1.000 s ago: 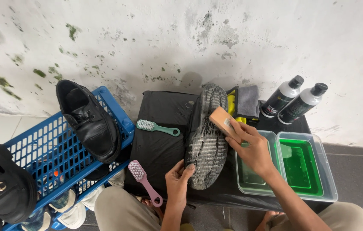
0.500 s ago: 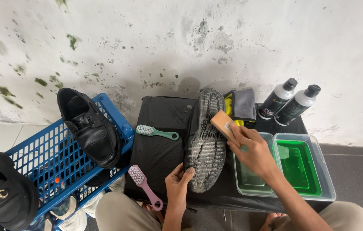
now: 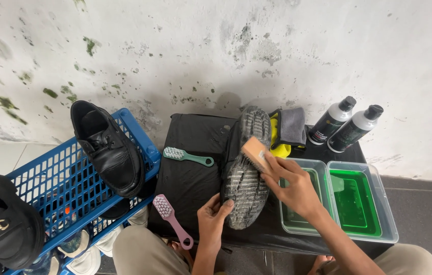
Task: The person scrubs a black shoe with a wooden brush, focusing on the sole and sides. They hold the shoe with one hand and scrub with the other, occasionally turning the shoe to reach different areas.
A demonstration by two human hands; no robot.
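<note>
Left hand [image 3: 215, 216] is gripping the heel end of the upturned shoe [image 3: 245, 168], fingers curled around its edge. Right hand [image 3: 292, 186] is pinching a wooden brush [image 3: 255, 153], pressing it on the sole just past the fingertips. Green tubs [image 3: 358, 201] are sitting right beside its knuckles.

Two bottles [image 3: 346, 125], two clear tubs [image 3: 362, 203], two small brushes [image 3: 188, 156], one wooden brush [image 3: 254, 153], two shoes [image 3: 108, 147].

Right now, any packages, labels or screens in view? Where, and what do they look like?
Left bottle: far right of the black table, leaning at the wall; silvery-white, black cap, dark label.
Right bottle: touching it on its right; same look.
No signs or screens.
</note>
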